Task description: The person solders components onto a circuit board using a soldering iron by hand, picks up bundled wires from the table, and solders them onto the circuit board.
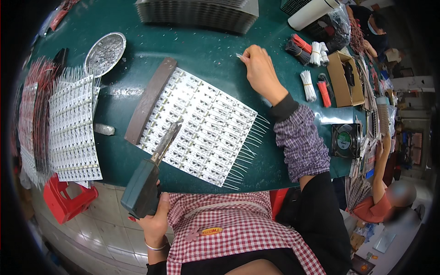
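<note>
My left hand (157, 222) is closed around the handle of a dark green soldering gun (141, 188). The gun's metal tip lies over a white panel of small circuit boards (201, 123). Short white wires (247, 149) stick out from the panel's right edge, and a brown bar (151, 101) runs along its left edge. Beyond the panel's far right corner, my right hand (261, 71) is pinched just over the table. A tiny whitish piece shows at its fingertips, too small to name.
On the left, wired board panels (73, 133) stand near a foil-like dish of metal scraps (106, 52). Bundles of white wires (308, 86) and red wires (324, 94), a cardboard box (343, 80) and a black fan (346, 140) sit at right. Co-workers are beyond.
</note>
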### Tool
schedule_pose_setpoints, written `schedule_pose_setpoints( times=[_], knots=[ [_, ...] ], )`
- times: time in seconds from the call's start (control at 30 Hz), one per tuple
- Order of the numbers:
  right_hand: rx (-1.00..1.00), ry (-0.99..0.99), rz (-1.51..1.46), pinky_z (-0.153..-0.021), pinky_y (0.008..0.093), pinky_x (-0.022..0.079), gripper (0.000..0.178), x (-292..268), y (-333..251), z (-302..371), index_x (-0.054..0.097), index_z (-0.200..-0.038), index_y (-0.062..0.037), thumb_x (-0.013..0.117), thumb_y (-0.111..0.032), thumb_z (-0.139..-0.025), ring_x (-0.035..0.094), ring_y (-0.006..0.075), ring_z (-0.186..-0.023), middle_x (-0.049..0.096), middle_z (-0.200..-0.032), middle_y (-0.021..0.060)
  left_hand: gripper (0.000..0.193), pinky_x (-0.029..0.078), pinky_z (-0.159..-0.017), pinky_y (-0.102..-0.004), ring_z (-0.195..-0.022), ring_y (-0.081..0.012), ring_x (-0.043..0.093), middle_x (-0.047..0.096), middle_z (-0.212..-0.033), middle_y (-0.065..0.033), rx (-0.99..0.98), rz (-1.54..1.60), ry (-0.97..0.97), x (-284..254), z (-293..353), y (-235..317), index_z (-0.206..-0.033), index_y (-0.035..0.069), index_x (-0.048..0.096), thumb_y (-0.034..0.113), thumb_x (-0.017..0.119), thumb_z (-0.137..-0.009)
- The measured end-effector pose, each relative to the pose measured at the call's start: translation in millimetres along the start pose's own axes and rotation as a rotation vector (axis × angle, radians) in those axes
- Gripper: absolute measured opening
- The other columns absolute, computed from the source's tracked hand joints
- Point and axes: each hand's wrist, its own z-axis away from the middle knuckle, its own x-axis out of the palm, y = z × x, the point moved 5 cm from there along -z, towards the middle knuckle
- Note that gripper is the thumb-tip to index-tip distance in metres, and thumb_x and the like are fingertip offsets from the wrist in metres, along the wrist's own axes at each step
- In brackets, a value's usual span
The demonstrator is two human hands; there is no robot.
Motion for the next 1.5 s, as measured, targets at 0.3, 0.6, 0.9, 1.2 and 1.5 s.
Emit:
schedule_pose_setpoints(
  times=[0.3,0.6,0.9,1.2,1.5],
  knots=[
    [0.395,-0.304,-1.136,-0.068,0.0235,0.049,0.011,-29.7,-101.1,66.2,0.064,-0.093,0.0050,0.062,-0.006,-0.090,0.060,0.0080,-0.075,0.066,-0.080,0.0038,0.042,0.045,-0.054,-0.0215,-0.062,-0.0077,0.056,0.066,-0.096,-0.0078,0.079,0.119,0.037,22.2,-17.1,34.5,-0.118,-0.004,0.059,-0.008,0.071,-0.078],
    [0.314,-0.633,-1.151,-0.069,0.0221,0.051,0.010,-48.3,-160.7,108.1,0.067,-0.093,0.0044,0.066,-0.005,-0.088,0.063,0.0081,-0.076,0.068,-0.081,0.0050,0.038,0.051,-0.072,-0.0249,-0.076,-0.0106,0.063,0.067,-0.083,-0.0043,0.273,0.248,-0.209,59.8,-41.4,65.2,-0.108,-0.004,0.062,-0.003,0.078,-0.074],
    [0.262,-0.614,-1.134,-0.067,0.0252,0.051,0.013,-53.2,-167.8,118.5,0.070,-0.091,0.0039,0.070,-0.008,-0.085,0.063,0.0101,-0.071,0.070,-0.077,0.0078,0.041,0.053,-0.076,-0.0261,-0.083,-0.0135,0.065,0.068,-0.100,-0.0109,0.208,0.284,-0.273,57.5,-34.3,57.6,-0.112,-0.006,0.061,-0.003,0.077,-0.075],
    [0.274,-0.706,-1.099,-0.066,0.0259,0.053,0.015,-48.5,-167.1,129.6,0.072,-0.095,0.0031,0.071,-0.008,-0.084,0.066,0.0126,-0.072,0.072,-0.083,0.0109,0.041,0.052,-0.069,-0.0250,-0.080,-0.0125,0.063,0.066,-0.101,-0.0103,0.117,0.346,-0.392,61.2,-38.2,51.2,-0.111,-0.003,0.061,-0.007,0.072,-0.072],
    [0.485,-0.572,-1.257,-0.069,0.0239,0.051,0.013,-34.1,-151.2,153.8,0.067,-0.095,0.0054,0.065,-0.007,-0.090,0.064,0.0108,-0.074,0.069,-0.082,0.0065,0.043,0.049,-0.059,-0.0256,-0.072,-0.0130,0.061,0.065,-0.102,-0.0133,0.158,0.453,-0.288,51.1,-50.9,47.7,-0.111,-0.006,0.059,-0.010,0.070,-0.070]
  ],
)
